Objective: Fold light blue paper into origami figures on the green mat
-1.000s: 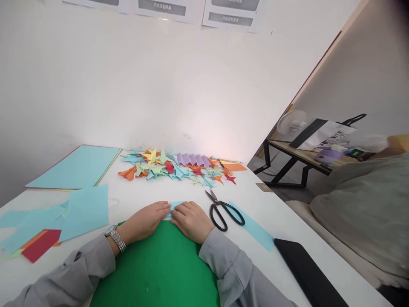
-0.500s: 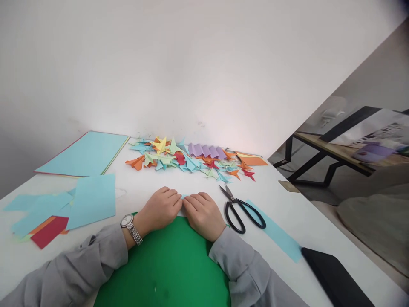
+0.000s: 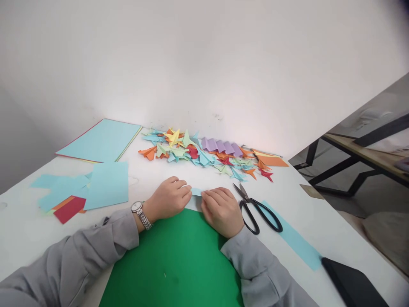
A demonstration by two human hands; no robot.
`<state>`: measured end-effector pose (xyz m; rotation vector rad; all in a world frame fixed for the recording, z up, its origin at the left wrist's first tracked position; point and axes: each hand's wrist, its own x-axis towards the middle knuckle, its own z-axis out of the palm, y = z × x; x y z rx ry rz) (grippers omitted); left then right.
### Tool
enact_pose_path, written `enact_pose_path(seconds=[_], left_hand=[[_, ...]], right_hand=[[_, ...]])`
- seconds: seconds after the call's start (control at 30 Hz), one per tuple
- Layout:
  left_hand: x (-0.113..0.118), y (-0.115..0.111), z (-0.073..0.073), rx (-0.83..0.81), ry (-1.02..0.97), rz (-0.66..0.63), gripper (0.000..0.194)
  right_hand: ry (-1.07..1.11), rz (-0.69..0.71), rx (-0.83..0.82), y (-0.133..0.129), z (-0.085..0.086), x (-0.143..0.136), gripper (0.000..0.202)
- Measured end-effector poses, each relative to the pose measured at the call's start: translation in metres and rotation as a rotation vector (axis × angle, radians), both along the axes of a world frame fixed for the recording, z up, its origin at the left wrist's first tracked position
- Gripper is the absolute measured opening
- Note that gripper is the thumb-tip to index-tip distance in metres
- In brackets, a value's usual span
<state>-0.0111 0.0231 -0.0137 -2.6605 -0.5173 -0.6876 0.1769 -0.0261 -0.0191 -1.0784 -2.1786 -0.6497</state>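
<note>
Between my two hands, just past the far edge of a green sheet (image 3: pixel 179 260), is a small light-blue piece of paper (image 3: pixel 196 192). My left hand (image 3: pixel 168 198), with a watch on its wrist, pinches the paper's left end. The right end is gripped in the closed fingers of my right hand (image 3: pixel 223 211). Most of the paper is hidden by my fingers, so its folds cannot be made out. Black-handled scissors (image 3: pixel 255 209) lie slightly open to the right of my right hand, partly over a long light-blue strip (image 3: pixel 295 241).
Folded paper planes (image 3: pixel 204 158) in many colours lie piled along the wall, with a pleated purple paper (image 3: pixel 222 147) among them. On the left are a stack of large sheets (image 3: pixel 99 140), light-blue pieces (image 3: pixel 108 185) and a red piece (image 3: pixel 70 209). A black flat object (image 3: pixel 351 281) lies front right.
My hands have moved apart, so more of the light-blue paper shows between them. The whole view has shifted, with the table's things appearing further right.
</note>
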Motion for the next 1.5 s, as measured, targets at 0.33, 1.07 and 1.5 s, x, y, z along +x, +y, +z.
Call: enact_pose_path(seconds=[0.33, 1.07, 1.5], left_hand=[[0.001, -0.004, 0.001, 0.016, -0.006, 0.007, 0.027], [-0.002, -0.001, -0.002, 0.046, -0.062, 0.076, 0.029], [0.006, -0.015, 0.0, 0.167, 0.003, 0.024, 0.026]], right_hand=[[0.094, -0.121, 0.118, -0.001, 0.0, 0.009, 0.01], [0.091, -0.206, 0.117, 0.0, -0.005, 0.018, 0.01], [-0.007, 0.051, -0.032, -0.003, 0.001, 0.003, 0.017]])
